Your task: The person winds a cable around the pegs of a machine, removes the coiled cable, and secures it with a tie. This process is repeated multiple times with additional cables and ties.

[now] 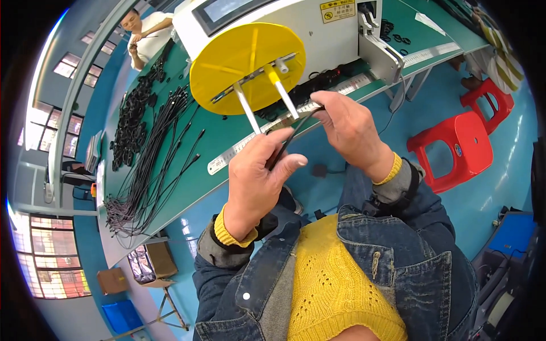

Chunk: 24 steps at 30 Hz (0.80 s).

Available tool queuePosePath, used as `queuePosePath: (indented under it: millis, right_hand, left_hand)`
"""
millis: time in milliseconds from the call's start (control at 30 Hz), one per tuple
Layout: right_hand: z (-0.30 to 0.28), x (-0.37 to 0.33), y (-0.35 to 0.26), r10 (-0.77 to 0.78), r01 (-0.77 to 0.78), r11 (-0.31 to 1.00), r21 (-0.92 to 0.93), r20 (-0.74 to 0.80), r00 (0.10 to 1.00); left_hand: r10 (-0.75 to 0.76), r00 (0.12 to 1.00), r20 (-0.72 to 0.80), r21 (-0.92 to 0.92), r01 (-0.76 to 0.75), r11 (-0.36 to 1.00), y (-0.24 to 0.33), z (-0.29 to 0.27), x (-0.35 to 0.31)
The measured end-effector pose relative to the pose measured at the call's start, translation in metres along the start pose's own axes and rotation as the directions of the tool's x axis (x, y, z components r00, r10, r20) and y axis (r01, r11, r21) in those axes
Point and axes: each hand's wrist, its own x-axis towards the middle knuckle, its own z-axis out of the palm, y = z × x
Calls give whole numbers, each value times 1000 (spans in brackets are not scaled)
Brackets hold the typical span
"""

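A short dark stretch of black cable (302, 122) runs between my two hands, in front of the machine's yellow disc. My left hand (256, 176) is closed round it, thumb out toward the right. Farther right and a little higher, my right hand (352, 128) pinches the other part of the cable between thumb and fingers. The yellow disc (227, 71) carries two metal posts (246, 107) that point toward me, their tips close to my left hand. Behind the disc stands the white machine (324, 42). Part of the cable is hidden inside my left palm.
Straight black cables (162, 148) lie in a bundle on the green table (193, 184), beside a heap of coiled cables (133, 122). A steel ruler (224, 159) runs along the front edge. Red stools (455, 148) stand at right. Another person (151, 34) sits at the far left.
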Motion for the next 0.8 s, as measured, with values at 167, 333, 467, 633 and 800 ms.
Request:
queuePosePath:
  millis: [167, 333, 467, 633, 800]
  right_hand:
    - [14, 17, 10, 13, -14, 1000, 28, 3, 1000]
    - [35, 20, 22, 7, -5, 994, -110, 15, 1000]
    - [52, 24, 34, 84, -72, 985, -155, 68, 994]
    - [69, 28, 39, 124, -86, 972, -218, 166, 978]
    - [81, 32, 47, 121, -79, 958, -276, 137, 983]
  left_hand:
    - [128, 970, -208, 271, -69, 960, -20, -16, 30]
    - [26, 979, -203, 164, 8, 986, -61, -11, 49]
    - [-164, 940, -298, -29, 163, 986, -59, -9, 59]
    - [-164, 935, -315, -13, 169, 986, -65, -10, 63]
    - [-63, 952, -300, 176, 120, 977, -75, -11, 73]
